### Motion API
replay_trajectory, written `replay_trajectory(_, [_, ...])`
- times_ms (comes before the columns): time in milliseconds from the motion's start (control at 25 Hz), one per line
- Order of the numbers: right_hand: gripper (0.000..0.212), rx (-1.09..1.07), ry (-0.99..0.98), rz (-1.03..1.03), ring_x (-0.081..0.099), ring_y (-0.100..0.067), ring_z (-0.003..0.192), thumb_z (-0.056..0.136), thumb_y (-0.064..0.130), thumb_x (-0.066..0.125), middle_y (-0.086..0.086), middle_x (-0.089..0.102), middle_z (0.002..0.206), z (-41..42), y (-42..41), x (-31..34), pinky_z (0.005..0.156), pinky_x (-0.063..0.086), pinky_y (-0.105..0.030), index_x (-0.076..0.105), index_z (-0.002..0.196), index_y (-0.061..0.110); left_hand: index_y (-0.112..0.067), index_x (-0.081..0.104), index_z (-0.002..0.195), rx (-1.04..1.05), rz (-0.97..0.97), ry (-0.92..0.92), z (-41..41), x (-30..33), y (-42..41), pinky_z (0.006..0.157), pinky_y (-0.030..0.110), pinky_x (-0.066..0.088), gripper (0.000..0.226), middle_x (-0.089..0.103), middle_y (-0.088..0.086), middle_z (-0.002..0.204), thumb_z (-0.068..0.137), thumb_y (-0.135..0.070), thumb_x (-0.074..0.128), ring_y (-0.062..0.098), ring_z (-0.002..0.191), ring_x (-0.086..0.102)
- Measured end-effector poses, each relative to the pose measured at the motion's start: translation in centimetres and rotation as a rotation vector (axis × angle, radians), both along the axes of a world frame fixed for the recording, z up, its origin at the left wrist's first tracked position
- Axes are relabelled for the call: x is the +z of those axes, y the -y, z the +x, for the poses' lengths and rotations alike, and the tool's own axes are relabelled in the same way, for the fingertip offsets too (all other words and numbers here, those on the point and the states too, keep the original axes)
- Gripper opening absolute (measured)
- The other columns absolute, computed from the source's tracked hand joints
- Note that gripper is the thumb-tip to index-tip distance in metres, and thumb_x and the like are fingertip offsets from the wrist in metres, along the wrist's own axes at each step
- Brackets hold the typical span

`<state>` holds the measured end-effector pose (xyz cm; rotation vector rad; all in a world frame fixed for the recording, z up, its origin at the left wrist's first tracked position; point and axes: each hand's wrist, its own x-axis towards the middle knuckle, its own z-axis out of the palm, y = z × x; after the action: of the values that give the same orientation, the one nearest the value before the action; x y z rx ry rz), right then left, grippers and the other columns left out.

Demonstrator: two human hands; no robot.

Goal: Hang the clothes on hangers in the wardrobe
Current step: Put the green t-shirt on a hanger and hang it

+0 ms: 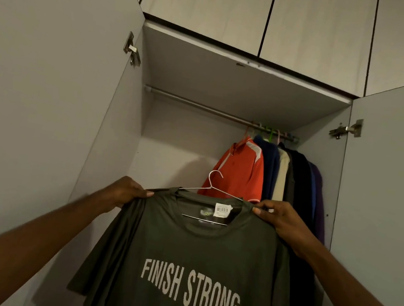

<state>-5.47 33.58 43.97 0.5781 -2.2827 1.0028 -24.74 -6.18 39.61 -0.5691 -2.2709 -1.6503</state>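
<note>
Hanging right on rail (203,106): shirts (280,170) (orange foremost).

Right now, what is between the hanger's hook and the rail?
In the head view, only bare wardrobe back wall shows between the hanger's hook and the rail.

arms: both bare to frame edge | left hand (128,192) | right hand (280,221) | sleeves: unseen
</note>
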Motion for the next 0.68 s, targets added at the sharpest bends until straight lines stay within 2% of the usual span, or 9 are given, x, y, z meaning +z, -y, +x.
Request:
replay_trajectory(120, [0.018, -0.092, -0.086, 0.093, 0.073, -0.016, 0.091, 0.101, 0.021, 0.063, -0.001, 0.077, 0.094, -2.3, -0.6, 2.6, 0.085, 0.061, -0.034, 0.080, 0.098, 0.015, 0.006, 0.075, 0.105, -0.100, 0.198, 0.042, -3.2, 0.8, -1.6, 0.062, 0.025, 0.057, 0.039, 0.076, 0.016, 0.090, 0.086, -0.028, 0.081, 0.020, 0.075, 0.069])
replay_trajectory(240, [0.017, -0.128, -0.122, 0.100, 0.074, -0.016, 0.088, 0.099, 0.021, 0.066, -0.001, 0.078, 0.091, -4.8, -0.3, 5.0, 0.086, 0.061, -0.037, 0.081, 0.095, 0.015, 0.004, 0.076, 0.104, -0.081, 0.310, 0.034, -6.8, 2.0, -3.9, 0.062, 0.026, 0.058, 0.034, 0.076, 0.018, 0.096, 0.086, -0.025, 0.081, 0.025, 0.080, 0.070])
replay_trajectory(360, [0.014, -0.117, -0.057, -0.045, 0.075, -0.025, 0.092, 0.096, 0.018, 0.070, -0.008, 0.079, 0.090, -6.7, -0.2, 7.6, 0.085, 0.062, -0.037, 0.081, 0.093, 0.008, 0.003, 0.077, 0.094, -0.019, 0.361, -0.023, -10.9, 3.7, -6.6, 0.067, 0.027, 0.058, 0.025, 0.075, 0.022, 0.097, 0.082, -0.017, 0.085, 0.028, 0.079, 0.071])
replay_trajectory(480, [0.011, -0.140, 0.046, -0.184, 0.075, -0.029, 0.093, 0.092, 0.013, 0.074, -0.014, 0.079, 0.093, -8.8, -0.2, 10.0, 0.088, 0.062, -0.042, 0.081, 0.092, 0.004, 0.002, 0.077, 0.093, 0.006, 0.402, -0.087, -14.5, 5.4, -8.7, 0.065, 0.022, 0.055, 0.018, 0.075, 0.014, 0.087, 0.082, -0.011, 0.084, 0.024, 0.074, 0.069])
replay_trajectory(600, [0.014, -0.232, -0.094, -0.155, 0.069, -0.027, 0.081, 0.091, 0.010, 0.075, -0.024, 0.076, 0.093, -11.7, -0.9, 11.8, 0.085, 0.060, -0.042, 0.079, 0.089, -0.002, 0.004, 0.078, 0.093, -0.019, 0.393, -0.129, -19.0, 7.0, -11.0, 0.077, 0.031, 0.058, 0.022, 0.075, 0.015, 0.085, 0.082, -0.013, 0.085, 0.033, 0.083, 0.072])
replay_trajectory(680, [0.020, -0.354, -0.242, -0.015, 0.066, -0.025, 0.074, 0.092, 0.015, 0.074, -0.024, 0.074, 0.089, -13.8, -1.0, 13.0, 0.079, 0.059, -0.044, 0.078, 0.085, -0.003, 0.004, 0.078, 0.092, -0.020, 0.419, -0.123, -22.5, 8.7, -12.3, 0.081, 0.036, 0.059, 0.024, 0.075, 0.019, 0.089, 0.081, -0.017, 0.086, 0.037, 0.087, 0.072])
